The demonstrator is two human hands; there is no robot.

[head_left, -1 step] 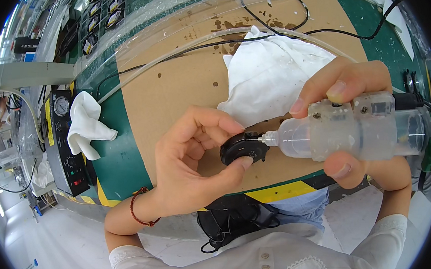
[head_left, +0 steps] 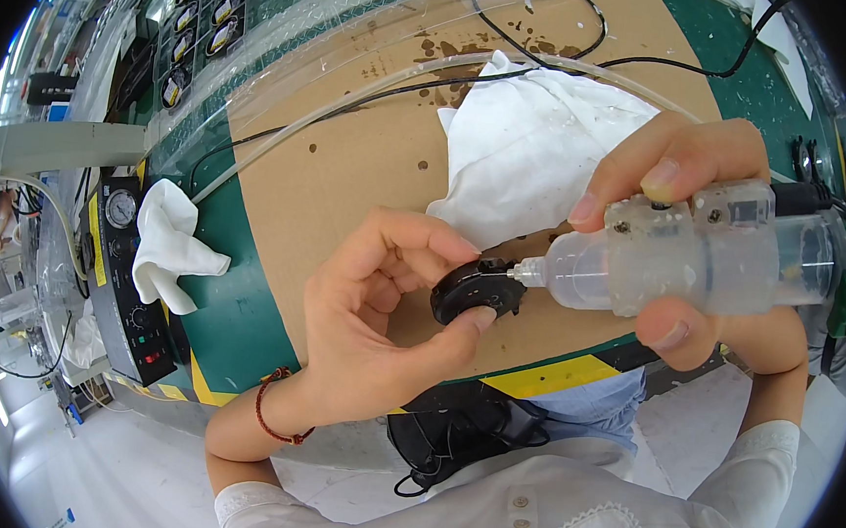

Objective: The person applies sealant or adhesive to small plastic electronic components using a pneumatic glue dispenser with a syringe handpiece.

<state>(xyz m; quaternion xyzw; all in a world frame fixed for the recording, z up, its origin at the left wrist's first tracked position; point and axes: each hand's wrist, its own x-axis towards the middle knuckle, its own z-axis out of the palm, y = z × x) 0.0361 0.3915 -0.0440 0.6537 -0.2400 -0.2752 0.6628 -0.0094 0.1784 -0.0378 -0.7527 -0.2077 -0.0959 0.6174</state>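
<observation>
Between the thumb and fingers of my left hand (head_left: 365,324), a small black round part (head_left: 470,292) is held on edge. My right hand (head_left: 710,161) wraps round a dispensing syringe (head_left: 578,270) that sits in a translucent sleeve with screws and a black button, a finger close to that button. The syringe lies nearly level, its tip pointing left at the upper right rim of the black part. Tip and rim appear to touch; whether any fluid comes out is too small to tell. Just beyond them lies a crumpled white cloth (head_left: 520,143).
Brown cardboard (head_left: 351,176), stained at the back, covers the green table (head_left: 241,340). A clear hose (head_left: 356,97) and black cable (head_left: 643,61) cross it. At left stand a black control box (head_left: 128,273) with a gauge, another white cloth (head_left: 171,246) and trays of round parts (head_left: 227,10).
</observation>
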